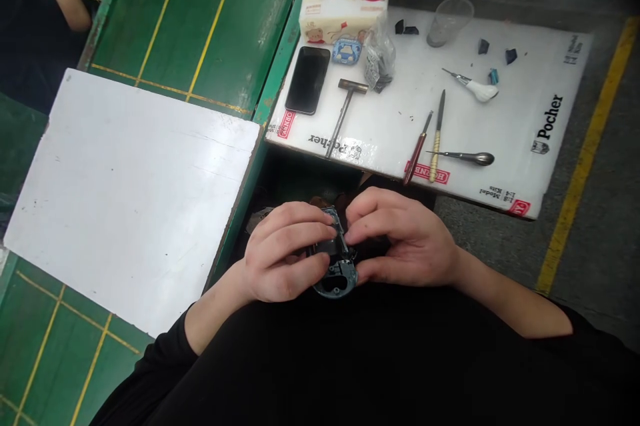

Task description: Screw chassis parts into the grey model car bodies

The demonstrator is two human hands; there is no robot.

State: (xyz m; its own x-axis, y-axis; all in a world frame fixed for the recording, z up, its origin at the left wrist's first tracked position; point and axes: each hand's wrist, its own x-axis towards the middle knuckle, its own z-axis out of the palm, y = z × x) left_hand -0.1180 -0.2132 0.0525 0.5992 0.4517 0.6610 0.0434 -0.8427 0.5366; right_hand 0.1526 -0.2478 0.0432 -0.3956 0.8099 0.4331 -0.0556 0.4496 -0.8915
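"What's closest to you?"

"Your black top [320,366], filling the bottom of the view. Just above it, your left hand [285,253] and right hand [403,236] are curled close together in a narrow grip on a dark blue-grey housing [337,277]."

"Where's the housing?"

"Between your hands. Your left hand covers its middle, your right hand pinches its upper edge, and its rounded end with a hole pokes out below your fingers."

"What's beyond the grip?"

"Past the near edge of the white Pocher board [515,79] lie a small hammer [345,113], a red-handled tool [417,149] and a metal spoon-ended tool [470,158]. At the far edge sit a tissue box [343,9] and a clear plastic cup [450,21]. A plain white board [130,199] lies to your left, on a green work mat [200,26]."
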